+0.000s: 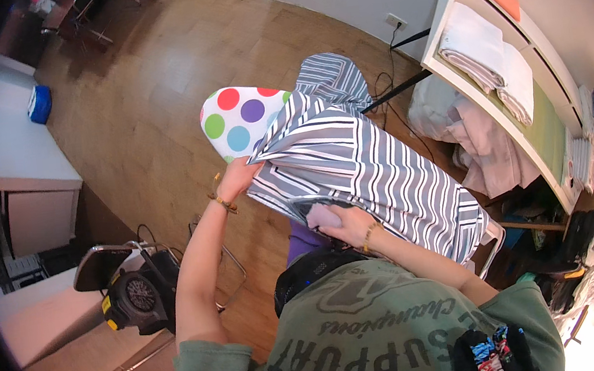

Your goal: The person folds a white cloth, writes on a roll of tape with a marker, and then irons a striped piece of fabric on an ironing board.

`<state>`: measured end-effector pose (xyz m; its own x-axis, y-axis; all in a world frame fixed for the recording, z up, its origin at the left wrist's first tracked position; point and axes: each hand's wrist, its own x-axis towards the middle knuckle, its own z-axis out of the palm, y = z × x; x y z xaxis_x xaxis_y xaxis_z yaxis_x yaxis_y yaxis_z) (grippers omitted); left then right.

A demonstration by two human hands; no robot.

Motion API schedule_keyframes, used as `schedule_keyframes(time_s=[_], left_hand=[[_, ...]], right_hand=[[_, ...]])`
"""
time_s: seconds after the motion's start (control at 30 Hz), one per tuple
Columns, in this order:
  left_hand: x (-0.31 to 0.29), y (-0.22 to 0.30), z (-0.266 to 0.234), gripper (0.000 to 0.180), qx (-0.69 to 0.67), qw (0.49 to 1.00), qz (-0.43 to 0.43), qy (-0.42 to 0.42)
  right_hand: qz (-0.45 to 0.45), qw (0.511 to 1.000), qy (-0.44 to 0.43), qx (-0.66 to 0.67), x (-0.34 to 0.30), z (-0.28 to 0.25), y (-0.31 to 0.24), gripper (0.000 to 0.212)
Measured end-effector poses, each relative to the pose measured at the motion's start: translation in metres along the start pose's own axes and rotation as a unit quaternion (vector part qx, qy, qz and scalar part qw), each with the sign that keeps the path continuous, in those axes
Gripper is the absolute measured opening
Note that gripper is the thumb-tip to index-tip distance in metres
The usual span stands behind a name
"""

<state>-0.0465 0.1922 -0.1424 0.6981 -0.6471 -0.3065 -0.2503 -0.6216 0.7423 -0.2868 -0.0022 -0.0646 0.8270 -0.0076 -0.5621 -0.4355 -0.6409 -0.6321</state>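
A grey, white and navy striped shirt (383, 168) lies draped along an ironing board with a polka-dot cover (234, 119), whose rounded tip shows bare at the far left. My left hand (237, 177) is closed on the shirt's near left edge, where the cloth gathers into folds. Close to my waist, my right hand (349, 225) grips a small pale lilac object (324, 217) at the shirt's near edge; its kind is unclear. A sleeve (332, 79) hangs past the board's far side.
On the right, a white shelf unit (436, 59) holds folded white cloths (475, 44), with a pale pink cloth (486, 142) bundled below. A black cord (406, 118) runs to a wall socket. A round black machine (134, 299) stands at left by a white cabinet (25, 147).
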Motion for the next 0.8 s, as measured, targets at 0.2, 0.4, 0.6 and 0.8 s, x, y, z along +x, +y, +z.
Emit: schedule_keyframes(time_s=[0.2,0.4,0.6,0.8], left_hand=[[0.006,-0.015,0.013,0.032,-0.037,0.999,-0.034,0.005],[0.000,0.027,0.005,0.036,-0.133,0.972,-0.144,-0.130],[0.000,0.036,0.035,0.027,-0.221,0.913,-0.267,-0.214],[-0.023,0.029,0.065,0.039,-0.645,0.702,-0.219,-0.207]], right_hand=[[-0.026,0.999,-0.009,-0.019,0.016,-0.005,-0.026,0.057],[0.033,0.998,0.044,0.016,-0.006,-0.001,0.002,0.055],[0.133,0.984,0.078,0.084,-0.100,-0.017,0.078,0.061],[0.240,0.920,0.220,0.220,-0.247,-0.017,0.161,0.058]])
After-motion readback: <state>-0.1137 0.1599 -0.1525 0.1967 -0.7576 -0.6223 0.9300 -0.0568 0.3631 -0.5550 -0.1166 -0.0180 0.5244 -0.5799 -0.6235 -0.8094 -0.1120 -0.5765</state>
